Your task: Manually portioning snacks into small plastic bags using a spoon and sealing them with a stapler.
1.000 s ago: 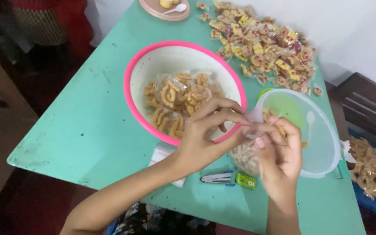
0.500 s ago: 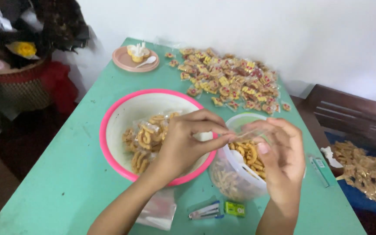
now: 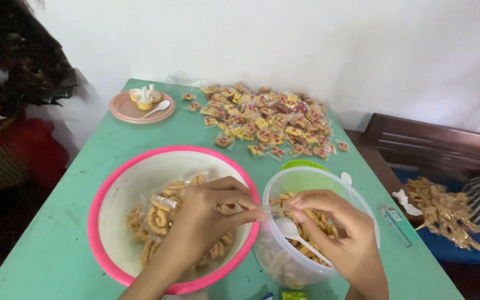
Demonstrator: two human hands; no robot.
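Both hands meet near the middle of the tabletop, and between their fingertips they pinch a small clear plastic bag [image 3: 270, 210], which is thin and hard to see. The left hand [image 3: 201, 222] has its grip closed on the bag's left edge, with the thumb and first fingers pressed together. The right hand [image 3: 337, 230] grasps the other edge in the same way, and its fingers curl over the rim of a clear plastic tub [image 3: 356, 194]. This tub stands at about 5 o'clock on the tabletop and holds loose golden curled snacks [image 3: 318, 216] and a white plastic spoon [image 3: 301, 236]. Just beside it, at 7 o'clock, is a big white basin with a pink rim [image 3: 112, 183], touching or nearly touching the tub; in it lie several filled clear packets of the same snacks [image 3: 159, 214]. At 12 o'clock a heap of small packets with yellow and red labels [image 3: 268, 122] spreads over the green tabletop [image 3: 84, 166]. At 10 o'clock stands a pink plate [image 3: 123, 111] with a white spoon and small cups on it. Off the tabletop, at 3 o'clock, more packets [image 3: 443, 214] lie on a blue surface near a dark wooden chair [image 3: 434, 147].
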